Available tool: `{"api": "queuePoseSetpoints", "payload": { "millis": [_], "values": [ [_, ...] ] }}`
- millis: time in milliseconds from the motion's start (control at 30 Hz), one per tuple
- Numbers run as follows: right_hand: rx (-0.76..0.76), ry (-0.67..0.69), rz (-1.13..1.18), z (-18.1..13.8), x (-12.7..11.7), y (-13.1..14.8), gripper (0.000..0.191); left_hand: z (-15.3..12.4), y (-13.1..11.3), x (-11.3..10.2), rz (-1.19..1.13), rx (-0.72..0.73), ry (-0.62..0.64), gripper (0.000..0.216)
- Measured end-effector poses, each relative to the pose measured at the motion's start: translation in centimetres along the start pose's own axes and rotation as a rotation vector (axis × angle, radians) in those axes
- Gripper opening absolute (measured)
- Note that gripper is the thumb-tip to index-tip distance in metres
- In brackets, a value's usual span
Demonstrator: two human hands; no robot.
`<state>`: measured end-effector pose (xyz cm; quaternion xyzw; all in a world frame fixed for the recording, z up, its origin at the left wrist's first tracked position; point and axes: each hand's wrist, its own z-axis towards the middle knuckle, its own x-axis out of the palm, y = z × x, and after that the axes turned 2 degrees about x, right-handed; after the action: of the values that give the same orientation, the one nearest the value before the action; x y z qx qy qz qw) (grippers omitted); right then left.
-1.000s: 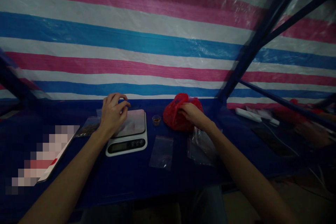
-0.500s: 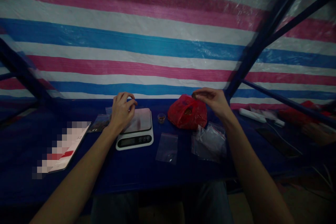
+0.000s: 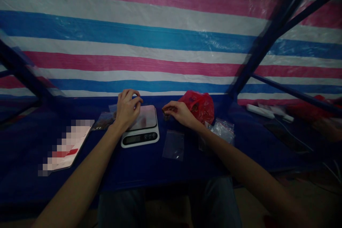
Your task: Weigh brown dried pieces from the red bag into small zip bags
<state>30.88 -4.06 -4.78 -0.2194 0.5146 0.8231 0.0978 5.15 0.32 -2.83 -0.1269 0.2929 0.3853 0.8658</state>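
one blue worktop [image 3: 133, 171] carries everything. under the left hand [image 3: 127, 109], its fingers curled together with nothing visible between them, sits a white digital scale [image 3: 140, 128]. a red plastic bag [image 3: 201, 107] lies just past the right hand [image 3: 180, 112], and a clear zip bag [image 3: 173, 145] lies nearer the body. the right fingertips [image 3: 167, 108] rest on a small amber cup [image 3: 166, 117], grip unclear.

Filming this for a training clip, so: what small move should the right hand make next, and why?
Probably lift the small cup onto the digital scale: the right hand is at the cup, and the scale sits right beside it.
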Motion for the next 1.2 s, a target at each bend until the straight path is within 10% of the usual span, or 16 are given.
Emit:
{"api": "queuePoseSetpoints", "payload": {
  "millis": [600,867,1033,1200],
  "values": [
    [-0.299,0.204,-0.589,-0.4,-1.4,1.1,0.034,0.0,-0.3,0.3,-0.038,-0.002,0.015,0.02],
    [-0.216,-0.14,-0.378,0.3,-0.1,0.7,0.011,0.0,-0.2,0.3,-0.021,0.002,0.025,0.02],
    [-0.13,-0.446,-0.334,-0.9,-6.3,3.4,0.03,-0.1,0.3,0.3,0.0,-0.015,0.018,0.02],
    [0.153,0.099,-0.487,-1.9,-11.8,2.1,0.033,-0.1,0.5,0.3,-0.009,-0.045,0.032,0.02]
  ]
}}
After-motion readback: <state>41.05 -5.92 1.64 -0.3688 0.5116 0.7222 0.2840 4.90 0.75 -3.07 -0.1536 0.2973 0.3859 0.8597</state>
